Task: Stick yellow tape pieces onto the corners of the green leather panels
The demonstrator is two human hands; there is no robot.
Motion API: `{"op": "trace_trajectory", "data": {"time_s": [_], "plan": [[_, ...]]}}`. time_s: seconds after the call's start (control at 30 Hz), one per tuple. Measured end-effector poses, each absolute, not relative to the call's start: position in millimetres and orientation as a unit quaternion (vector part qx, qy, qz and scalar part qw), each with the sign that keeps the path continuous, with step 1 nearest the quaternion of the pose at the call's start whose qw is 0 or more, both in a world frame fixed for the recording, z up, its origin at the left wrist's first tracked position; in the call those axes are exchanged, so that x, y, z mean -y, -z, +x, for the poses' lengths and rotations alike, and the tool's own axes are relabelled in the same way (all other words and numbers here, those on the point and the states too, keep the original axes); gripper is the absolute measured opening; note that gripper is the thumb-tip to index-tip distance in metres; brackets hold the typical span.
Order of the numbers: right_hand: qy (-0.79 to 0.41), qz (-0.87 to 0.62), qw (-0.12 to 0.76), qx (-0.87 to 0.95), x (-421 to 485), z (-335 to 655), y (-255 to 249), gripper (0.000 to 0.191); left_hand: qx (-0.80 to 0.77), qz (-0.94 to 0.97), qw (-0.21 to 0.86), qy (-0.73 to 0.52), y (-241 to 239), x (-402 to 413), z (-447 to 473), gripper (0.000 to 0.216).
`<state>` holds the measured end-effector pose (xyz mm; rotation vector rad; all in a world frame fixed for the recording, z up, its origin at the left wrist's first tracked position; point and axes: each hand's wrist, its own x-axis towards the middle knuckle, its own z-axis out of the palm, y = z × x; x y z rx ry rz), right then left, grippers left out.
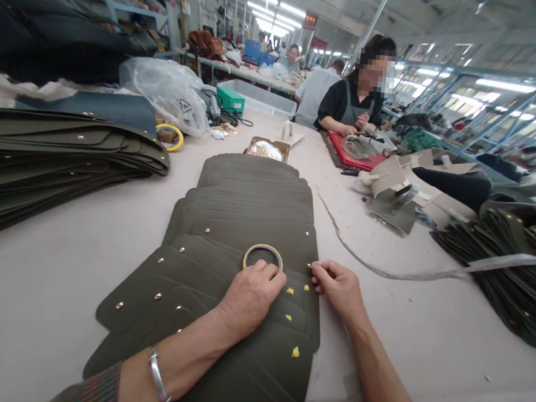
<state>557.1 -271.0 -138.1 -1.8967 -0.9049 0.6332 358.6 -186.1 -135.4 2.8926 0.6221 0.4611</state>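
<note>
A fanned stack of dark olive panels (pixel 248 212) lies before me, dotted with small gold studs (pixel 158 296). My left hand (pixel 254 291) rests over the panels, its fingers closed on the near rim of a yellow-edged roll of tape (pixel 263 247). At the stack's right edge, thumb and fingertips of my right hand (pixel 338 287) pinch together beside a gold stud (pixel 310 266); whether anything sits between them is too small to see. Torn bits of yellow tape (pixel 296 352) cling to the panels near the right side.
More olive panels are piled at left (pixel 64 156) and right (pixel 512 269). A box of gold studs (pixel 267 150) stands beyond the stack. Another yellow tape roll (pixel 178 138) lies left. A strap (pixel 362 257) trails across the table. Across it, a co-worker (pixel 356 102) handles red pieces.
</note>
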Motion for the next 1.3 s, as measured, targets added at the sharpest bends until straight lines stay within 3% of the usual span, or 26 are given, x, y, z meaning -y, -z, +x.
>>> {"op": "trace_trajectory", "data": {"time_s": [0.37,0.5,0.63,0.77,1.03,1.3], "plan": [[-0.093,-0.795,0.316,0.510,262,557,138,0.020,-0.212,0.962,0.088,-0.147,135,187,358,0.014],[-0.102,-0.809,0.300,0.495,259,560,139,0.019,-0.211,0.962,0.089,-0.150,136,187,358,0.013],[-0.168,-0.823,0.344,0.419,265,562,140,0.036,-0.213,0.961,0.095,-0.151,134,187,358,0.013],[-0.216,-0.809,0.365,0.408,275,562,140,0.028,-0.216,0.961,0.098,-0.138,132,187,358,0.012],[-0.082,-0.809,0.293,0.503,263,554,135,0.022,-0.223,0.958,0.106,-0.148,132,186,358,0.013],[-0.130,-0.804,0.193,0.548,263,553,124,0.016,-0.217,0.951,0.115,-0.190,129,184,353,0.014]]}}
